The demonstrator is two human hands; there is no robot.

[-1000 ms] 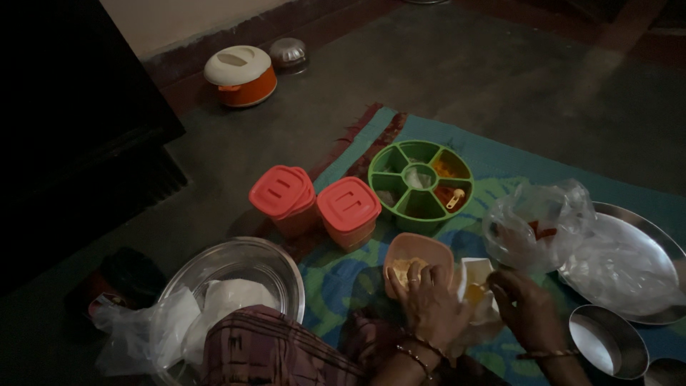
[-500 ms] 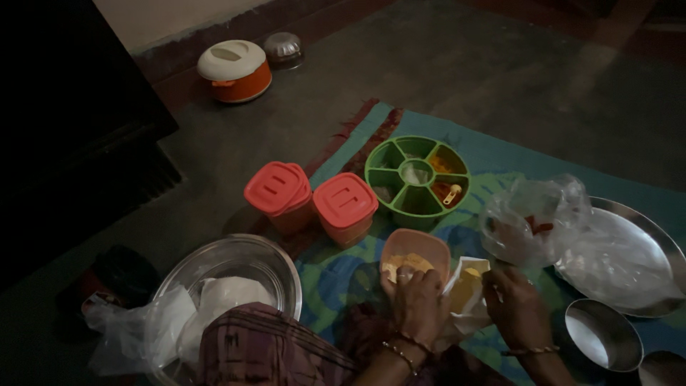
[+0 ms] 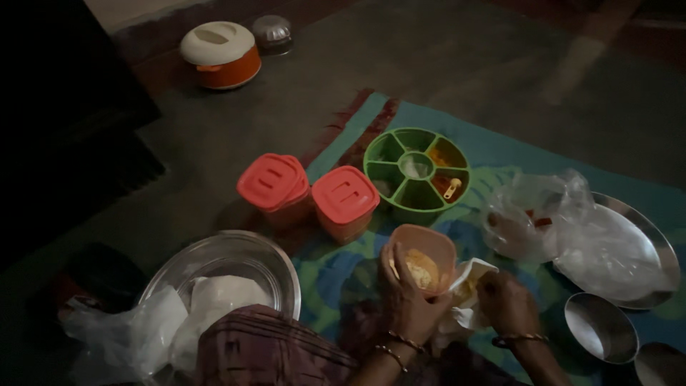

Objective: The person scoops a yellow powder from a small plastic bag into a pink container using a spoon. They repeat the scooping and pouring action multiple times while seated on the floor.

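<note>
My left hand [image 3: 405, 297] is wrapped around an open orange plastic container [image 3: 426, 257] that holds a yellowish powder. Beside it, my right hand [image 3: 506, 302] grips a small white packet [image 3: 468, 279] with yellow contents, held against the container's rim. Both hands hover low over a patterned blue-green mat [image 3: 336, 268]. Just beyond them sits a round green spice box [image 3: 416, 169] with several compartments.
Two orange-lidded containers [image 3: 274, 183] [image 3: 345, 196] stand left of the spice box. A steel bowl [image 3: 229, 266] with white bags is at near left. Clear plastic bags [image 3: 536, 214] lie on a steel plate [image 3: 643, 243]; a small steel bowl [image 3: 600, 327] sits at right. An orange casserole [image 3: 220, 53] stands far back.
The view has shifted slightly. My right hand has brought the white packet closer against the orange container, which my left hand keeps holding.
</note>
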